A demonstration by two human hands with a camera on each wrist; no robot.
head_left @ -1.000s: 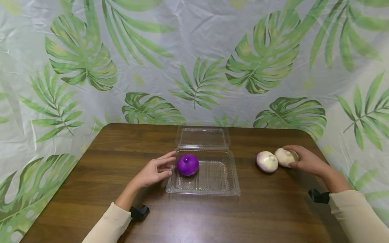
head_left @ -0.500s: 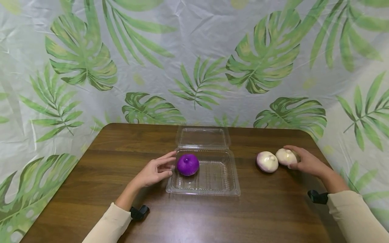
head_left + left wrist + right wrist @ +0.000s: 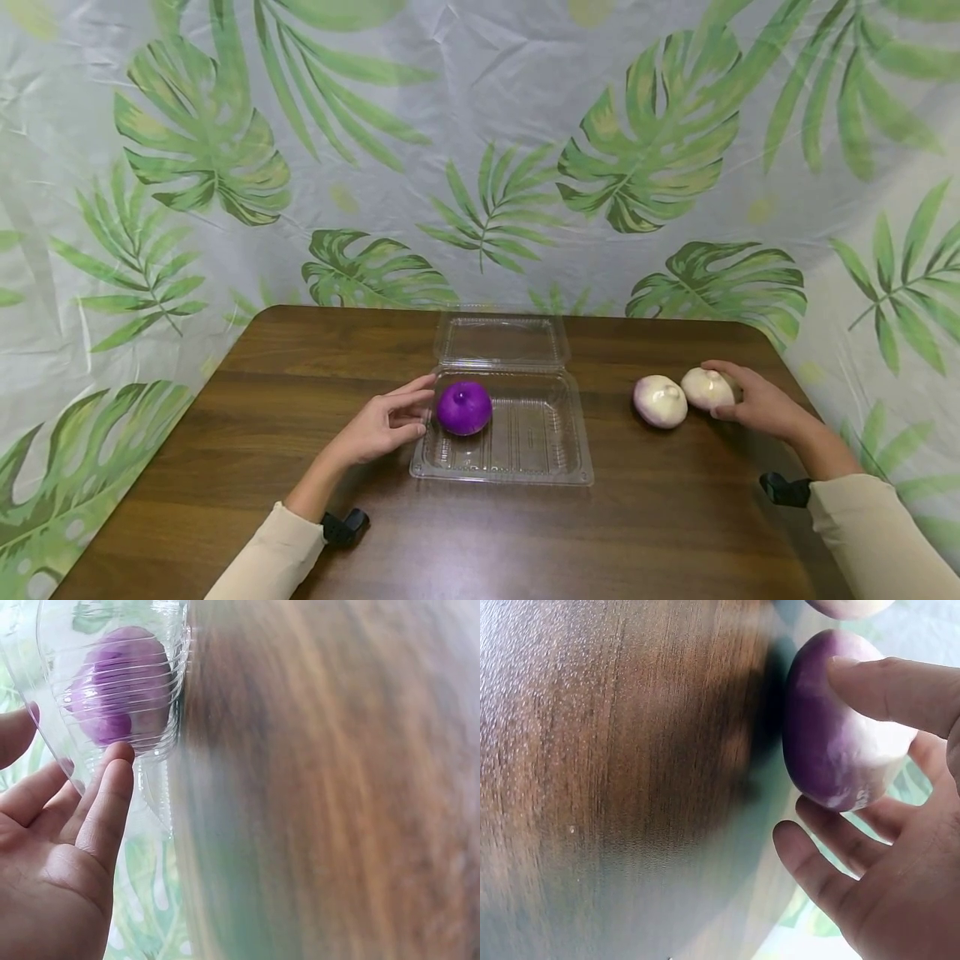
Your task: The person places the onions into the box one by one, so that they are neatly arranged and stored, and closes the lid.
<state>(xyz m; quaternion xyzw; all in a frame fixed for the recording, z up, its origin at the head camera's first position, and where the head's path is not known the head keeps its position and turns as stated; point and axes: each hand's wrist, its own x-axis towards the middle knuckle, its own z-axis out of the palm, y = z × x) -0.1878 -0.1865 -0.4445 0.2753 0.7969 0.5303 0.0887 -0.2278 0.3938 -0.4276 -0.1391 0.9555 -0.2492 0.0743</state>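
Bench: dark brown wood, spanning the near part of the scene, far corners rounded.
Sheet: whitish, printed with green leaves, hanging beyond the far edge of the bench.
Left sleeve: cream, coming in from the near left.
Left mount: small and black, at the left wrist.
Left hand: at the left wall of the box; grip apart, thumb on the near side, fingers reaching toward the far left corner. Whether the fingertips touch the wall, I cannot tell.
Purple bulb: in the left part of the box, upright, nub on top, just beside the left hand. The left wrist view shows it through the ribbed clear wall.
Box: clear, on the bench around the middle.
Lid: clear, folded back on the far side of the box and joined to it.
Left pale bulb: white top, purplish side, on the bench well right of the box.
Right pale bulb: just right of its twin, white above, deep purple below.
Right hand: grip clamped on the right pale bulb, thumb on its near side; two fingers stand clear below in the right wrist view.
Right mount: black, at the right wrist.
Right sleeve: cream, near right.
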